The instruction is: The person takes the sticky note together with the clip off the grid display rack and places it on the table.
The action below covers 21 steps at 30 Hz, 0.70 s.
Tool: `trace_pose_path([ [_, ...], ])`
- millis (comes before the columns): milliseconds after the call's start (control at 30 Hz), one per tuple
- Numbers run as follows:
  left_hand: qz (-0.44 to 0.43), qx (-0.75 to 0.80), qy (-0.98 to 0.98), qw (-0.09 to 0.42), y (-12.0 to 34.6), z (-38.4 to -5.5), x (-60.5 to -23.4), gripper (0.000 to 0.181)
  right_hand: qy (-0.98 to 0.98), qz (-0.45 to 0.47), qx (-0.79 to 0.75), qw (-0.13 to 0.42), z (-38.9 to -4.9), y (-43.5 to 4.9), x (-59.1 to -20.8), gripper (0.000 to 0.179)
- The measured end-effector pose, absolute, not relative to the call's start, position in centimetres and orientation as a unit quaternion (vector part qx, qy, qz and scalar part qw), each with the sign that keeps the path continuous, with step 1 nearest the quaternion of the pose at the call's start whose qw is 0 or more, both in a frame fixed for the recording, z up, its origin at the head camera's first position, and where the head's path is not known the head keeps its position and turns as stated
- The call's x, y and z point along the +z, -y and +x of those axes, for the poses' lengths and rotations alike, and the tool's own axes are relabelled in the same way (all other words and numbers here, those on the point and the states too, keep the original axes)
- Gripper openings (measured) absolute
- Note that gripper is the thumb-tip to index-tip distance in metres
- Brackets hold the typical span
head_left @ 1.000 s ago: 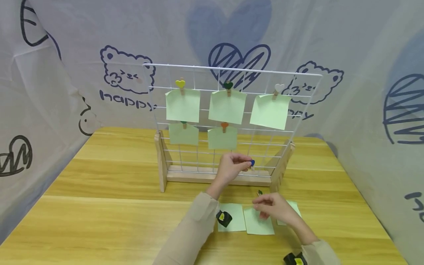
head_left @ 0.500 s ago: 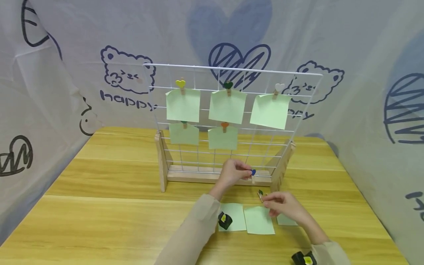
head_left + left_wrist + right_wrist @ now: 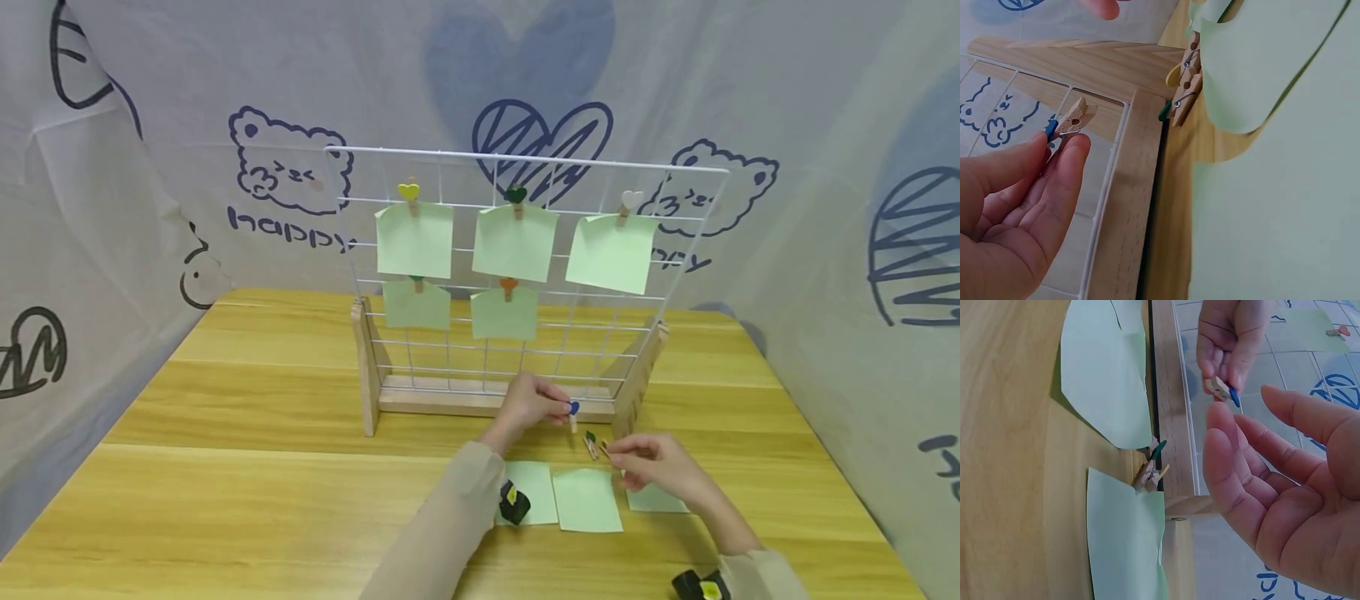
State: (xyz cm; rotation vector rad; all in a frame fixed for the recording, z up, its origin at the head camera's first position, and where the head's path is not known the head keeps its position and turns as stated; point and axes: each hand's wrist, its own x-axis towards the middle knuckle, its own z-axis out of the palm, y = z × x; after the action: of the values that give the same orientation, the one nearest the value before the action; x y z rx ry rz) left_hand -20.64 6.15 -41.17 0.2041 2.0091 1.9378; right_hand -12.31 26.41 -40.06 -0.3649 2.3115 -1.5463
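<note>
My left hand pinches a small wooden clothespin with a blue heart on it between thumb and fingers, in front of the rack's lower bar. My right hand holds nothing; its thumb and fingers are apart and gently bent. In the head view its fingertips are right by two more clothespins, one with a green heart and one with a yellow heart. These two lie side by side on the table. Green paper notes lie in a row in front of them.
A white wire grid stands in a wooden base on the table. Several green notes hang on it from heart clothespins. A printed cloth hangs behind and at the sides.
My left hand has come down and slightly right with the blue-heart clothespin. My right hand has moved right, off the middle note, to beside the clothespins on the table.
</note>
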Motion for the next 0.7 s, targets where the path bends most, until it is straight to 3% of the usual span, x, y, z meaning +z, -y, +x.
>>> trace_pose_path([
  [500, 0.021, 0.647, -0.726, 0.233, -7.1, -21.2, -43.0, 0.005, -0.808, -0.122, -0.549, 0.173, -12.3, -27.0, -40.2, 0.036],
  [700, -0.001, 0.623, -0.75, 0.223, -7.8, -20.5, -42.7, 0.005, -0.804, -0.117, -0.555, 0.178, -12.2, -27.1, -40.2, 0.038],
])
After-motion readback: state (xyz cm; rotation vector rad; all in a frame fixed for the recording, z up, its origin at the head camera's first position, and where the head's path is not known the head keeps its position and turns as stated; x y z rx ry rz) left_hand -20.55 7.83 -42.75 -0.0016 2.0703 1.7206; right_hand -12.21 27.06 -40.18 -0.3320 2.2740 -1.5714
